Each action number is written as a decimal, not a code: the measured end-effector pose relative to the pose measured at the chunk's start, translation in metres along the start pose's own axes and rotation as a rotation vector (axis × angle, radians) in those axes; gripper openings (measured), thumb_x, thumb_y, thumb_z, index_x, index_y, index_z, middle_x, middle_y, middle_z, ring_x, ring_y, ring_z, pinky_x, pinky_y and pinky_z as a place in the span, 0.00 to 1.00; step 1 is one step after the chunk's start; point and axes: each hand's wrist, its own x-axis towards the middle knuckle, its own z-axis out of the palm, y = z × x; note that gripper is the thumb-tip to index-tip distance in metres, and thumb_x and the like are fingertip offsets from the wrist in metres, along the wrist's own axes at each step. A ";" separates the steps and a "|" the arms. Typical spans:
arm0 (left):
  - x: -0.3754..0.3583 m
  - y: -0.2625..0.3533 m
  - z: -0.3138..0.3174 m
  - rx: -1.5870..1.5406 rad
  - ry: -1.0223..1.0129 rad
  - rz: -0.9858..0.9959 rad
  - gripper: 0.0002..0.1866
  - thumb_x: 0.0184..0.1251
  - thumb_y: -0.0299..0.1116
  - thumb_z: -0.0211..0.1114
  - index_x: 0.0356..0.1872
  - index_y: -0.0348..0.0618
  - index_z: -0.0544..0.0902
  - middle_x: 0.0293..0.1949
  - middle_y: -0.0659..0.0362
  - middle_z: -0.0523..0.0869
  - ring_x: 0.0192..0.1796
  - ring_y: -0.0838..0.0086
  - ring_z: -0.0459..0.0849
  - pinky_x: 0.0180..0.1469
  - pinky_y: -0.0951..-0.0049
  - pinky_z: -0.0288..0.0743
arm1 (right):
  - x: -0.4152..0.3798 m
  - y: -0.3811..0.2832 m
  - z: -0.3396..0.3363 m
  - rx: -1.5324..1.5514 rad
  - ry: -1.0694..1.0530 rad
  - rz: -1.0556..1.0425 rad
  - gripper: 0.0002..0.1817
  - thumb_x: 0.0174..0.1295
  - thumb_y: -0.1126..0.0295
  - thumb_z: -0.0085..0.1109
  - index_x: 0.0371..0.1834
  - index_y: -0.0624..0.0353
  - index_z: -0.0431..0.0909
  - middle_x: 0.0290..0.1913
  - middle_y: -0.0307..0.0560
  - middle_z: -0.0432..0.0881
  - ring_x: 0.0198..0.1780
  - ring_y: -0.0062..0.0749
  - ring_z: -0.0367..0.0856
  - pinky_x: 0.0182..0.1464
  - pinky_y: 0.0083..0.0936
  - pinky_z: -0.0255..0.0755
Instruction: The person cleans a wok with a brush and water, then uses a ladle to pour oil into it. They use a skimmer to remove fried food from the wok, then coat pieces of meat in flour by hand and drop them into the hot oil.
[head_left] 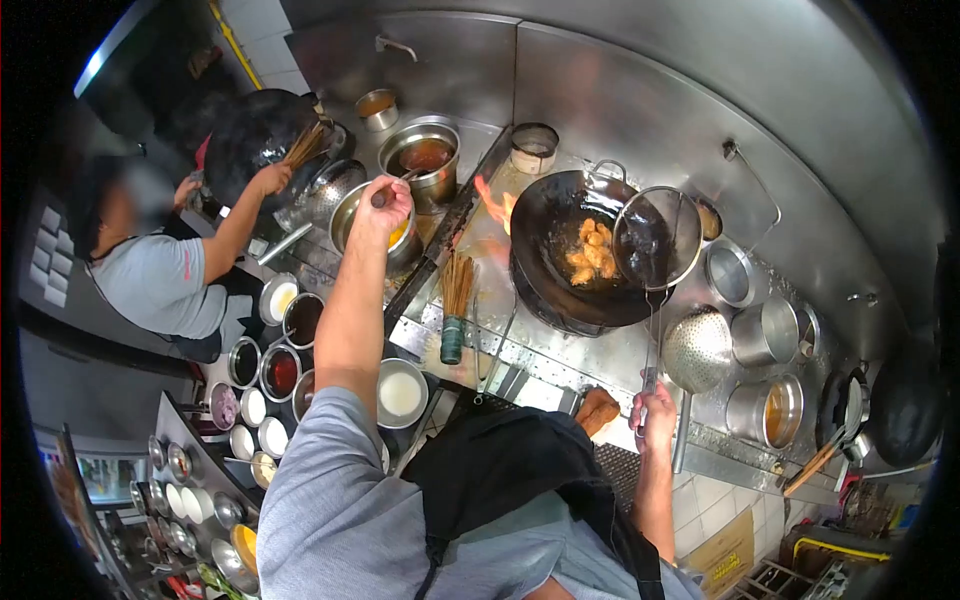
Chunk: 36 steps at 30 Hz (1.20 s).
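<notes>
Left grip (388,205) closed round a ladle (409,174) by the sauce pot (438,186); right grip (655,412) wrapped on the strainer (657,238), its mesh over the wok (541,225). Browned food (592,254) lies in there, toward the steel desk's (487,300) far edge, wall (620,90) behind, co-worker (160,280) left.

Right hand (655,412) — strainer (650,232) over wok (543,215)

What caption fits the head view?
Left hand grips a utensil near a sauce pot; right hand holds a strainer above a wok of browned pieces.
</notes>
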 end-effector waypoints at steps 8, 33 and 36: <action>-0.043 -0.017 0.022 -0.029 -0.064 0.001 0.04 0.58 0.25 0.60 0.29 0.37 0.74 0.28 0.57 0.79 0.27 0.73 0.81 0.29 0.73 0.76 | -0.006 0.001 -0.009 0.153 -0.077 0.123 0.21 0.64 0.77 0.42 0.61 0.63 0.70 0.22 0.38 0.72 0.13 0.19 0.62 0.13 0.17 0.59; -0.117 -0.248 0.059 0.187 0.031 -0.273 0.06 0.68 0.31 0.57 0.40 0.41 0.72 0.28 0.62 0.78 0.23 0.80 0.77 0.22 0.79 0.71 | 0.061 0.025 -0.041 -0.567 0.013 -0.223 0.15 0.62 0.76 0.43 0.47 0.60 0.79 0.19 0.37 0.73 0.14 0.20 0.68 0.15 0.23 0.62; -0.119 -0.274 0.060 0.484 0.168 -0.281 0.05 0.67 0.30 0.58 0.41 0.48 0.72 0.25 0.63 0.78 0.21 0.78 0.76 0.19 0.77 0.70 | 0.043 0.019 -0.043 -0.605 0.044 -0.329 0.17 0.63 0.76 0.43 0.50 0.61 0.79 0.19 0.36 0.72 0.14 0.20 0.67 0.15 0.22 0.62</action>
